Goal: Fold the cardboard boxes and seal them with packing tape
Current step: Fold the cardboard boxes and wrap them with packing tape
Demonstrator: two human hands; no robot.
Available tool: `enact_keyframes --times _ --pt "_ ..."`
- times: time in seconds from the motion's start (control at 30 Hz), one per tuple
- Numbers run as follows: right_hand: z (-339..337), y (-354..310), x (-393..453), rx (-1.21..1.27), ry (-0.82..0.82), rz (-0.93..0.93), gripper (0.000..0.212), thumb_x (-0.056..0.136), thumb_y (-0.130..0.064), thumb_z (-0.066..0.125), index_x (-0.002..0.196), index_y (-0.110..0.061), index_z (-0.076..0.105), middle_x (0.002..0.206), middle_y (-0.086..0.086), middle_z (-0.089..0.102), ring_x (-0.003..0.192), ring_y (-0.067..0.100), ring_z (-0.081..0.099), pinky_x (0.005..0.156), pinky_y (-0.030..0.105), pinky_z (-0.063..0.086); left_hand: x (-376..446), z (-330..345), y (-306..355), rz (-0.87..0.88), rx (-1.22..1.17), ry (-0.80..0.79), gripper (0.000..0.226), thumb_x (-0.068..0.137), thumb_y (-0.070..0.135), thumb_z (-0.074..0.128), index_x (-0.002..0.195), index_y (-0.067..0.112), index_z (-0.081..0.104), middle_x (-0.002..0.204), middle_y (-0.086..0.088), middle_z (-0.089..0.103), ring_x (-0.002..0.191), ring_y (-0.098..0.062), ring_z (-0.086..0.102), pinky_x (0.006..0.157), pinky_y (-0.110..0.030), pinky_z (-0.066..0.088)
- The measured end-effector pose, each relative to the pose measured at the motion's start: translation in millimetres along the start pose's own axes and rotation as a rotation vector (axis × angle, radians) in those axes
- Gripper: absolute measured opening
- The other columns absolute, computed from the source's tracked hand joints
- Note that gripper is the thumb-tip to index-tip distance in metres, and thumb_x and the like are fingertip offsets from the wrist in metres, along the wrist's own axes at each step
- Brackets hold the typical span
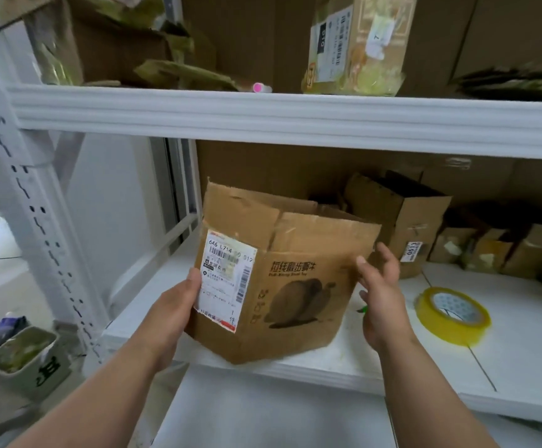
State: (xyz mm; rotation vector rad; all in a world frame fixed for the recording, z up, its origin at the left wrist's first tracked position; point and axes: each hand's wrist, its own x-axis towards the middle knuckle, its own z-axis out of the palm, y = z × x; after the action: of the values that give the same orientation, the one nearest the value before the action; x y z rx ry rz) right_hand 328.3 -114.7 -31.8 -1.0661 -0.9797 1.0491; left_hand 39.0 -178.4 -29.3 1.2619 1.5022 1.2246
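Note:
A worn brown cardboard box (pixel 295 286) with a white shipping label and a printed snail picture stands tilted on the front edge of the white shelf (pixel 457 376). Its top flaps stick up, bent and uneven. My left hand (pixel 172 315) grips the box's left corner, thumb on the label. My right hand (pixel 382 299) holds the right edge, thumb on the front face and fingers behind. A roll of yellowish clear packing tape (pixel 454 315) lies flat on the shelf to the right of the box.
Behind stands an open brown box (pixel 405 218) with a 0613 label, and smaller packages (pixel 505 250) line the shelf at right. The upper shelf (pixel 295 114) carries more cartons close overhead. A white upright post (pixel 36 221) and a bin (pixel 27 360) are at left.

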Motion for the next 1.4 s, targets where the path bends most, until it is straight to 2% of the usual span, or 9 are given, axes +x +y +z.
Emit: enact_keyframes --times 0.13,0.27,0.43,0.7,0.83,0.93,1.1,1.23,1.4 --pt "22 1 -15 -0.057 -0.019 -0.11 0.045 0.095 -0.03 0.063 0.109 -0.07 0.049 0.138 -0.001 0.053 0.124 0.018 0.053 0.098 0.041 0.05 24 1 -2 0.055 -0.012 -0.006 0.03 0.097 0.054 0.046 0.122 0.046 0.061 0.123 0.015 0.066 0.119 -0.011 0.058 0.1 -0.036 0.044" --pt "41 -4 -25 -0.141 0.058 -0.237 0.05 0.093 -0.035 0.065 0.104 -0.078 0.042 0.138 -0.006 0.046 0.123 0.016 0.05 0.107 0.049 0.044 53 4 12 0.052 -0.101 -0.079 0.036 0.098 0.047 0.053 0.133 0.04 0.059 0.132 0.004 0.063 0.125 -0.02 0.055 0.112 -0.05 0.038" --pt "49 0 -29 -0.313 0.095 -0.318 0.058 0.091 -0.035 0.066 0.111 -0.077 0.031 0.142 -0.01 0.038 0.127 0.014 0.044 0.108 0.045 0.043 79 8 31 0.075 -0.222 -0.138 0.026 0.1 0.023 0.054 0.124 0.023 0.064 0.092 -0.001 0.076 0.083 -0.016 0.072 0.081 -0.041 0.056" --pt "32 12 -22 -0.404 0.008 -0.263 0.065 0.076 -0.067 0.066 0.12 -0.082 0.02 0.123 -0.04 0.027 0.115 -0.007 0.039 0.075 0.005 0.04 64 2 28 0.271 -0.134 -0.339 0.07 0.073 0.093 0.039 0.122 0.048 0.058 0.126 0.007 0.063 0.119 -0.02 0.06 0.102 -0.046 0.045" --pt "32 6 -13 -0.441 -0.038 -0.233 0.035 0.07 -0.073 0.058 0.103 -0.072 0.047 0.118 -0.031 0.033 0.116 -0.004 0.04 0.063 0.0 0.041 63 10 31 0.243 0.062 -0.32 0.082 0.058 0.095 0.052 0.128 0.053 0.055 0.137 0.026 0.052 0.12 0.001 0.05 0.103 -0.029 0.037" --pt "26 4 -7 -0.426 -0.057 -0.243 0.034 0.069 -0.072 0.058 0.099 -0.055 0.06 0.12 -0.026 0.035 0.12 0.0 0.039 0.076 0.006 0.038 63 15 32 0.166 -0.036 -0.306 0.08 0.061 0.074 0.07 0.133 0.042 0.053 0.125 0.015 0.065 0.118 -0.007 0.059 0.102 -0.027 0.039" --pt "17 -2 6 -0.436 -0.076 -0.278 0.031 0.068 -0.077 0.051 0.09 -0.062 0.066 0.124 -0.029 0.037 0.129 0.013 0.037 0.1 0.031 0.039 66 15 31 0.146 0.021 -0.271 0.042 0.078 0.055 0.053 0.118 0.044 0.06 0.104 0.027 0.067 0.096 0.014 0.058 0.086 -0.015 0.036" --pt "14 -2 18 -0.451 -0.061 -0.291 0.036 0.069 -0.074 0.053 0.084 -0.049 0.073 0.119 -0.031 0.046 0.127 0.013 0.041 0.103 0.04 0.042 69 19 26 0.146 -0.044 -0.205 0.034 0.085 0.046 0.064 0.114 0.03 0.07 0.118 0.008 0.067 0.114 -0.008 0.058 0.102 -0.032 0.039" --pt "14 -4 30 -0.319 -0.07 -0.228 0.019 0.068 -0.047 0.068 0.085 -0.039 0.069 0.115 -0.015 0.055 0.115 0.015 0.053 0.085 0.031 0.048 74 25 29 0.142 0.003 -0.141 0.059 0.065 0.059 0.074 0.117 0.038 0.056 0.115 0.014 0.064 0.112 -0.007 0.058 0.087 -0.023 0.045"
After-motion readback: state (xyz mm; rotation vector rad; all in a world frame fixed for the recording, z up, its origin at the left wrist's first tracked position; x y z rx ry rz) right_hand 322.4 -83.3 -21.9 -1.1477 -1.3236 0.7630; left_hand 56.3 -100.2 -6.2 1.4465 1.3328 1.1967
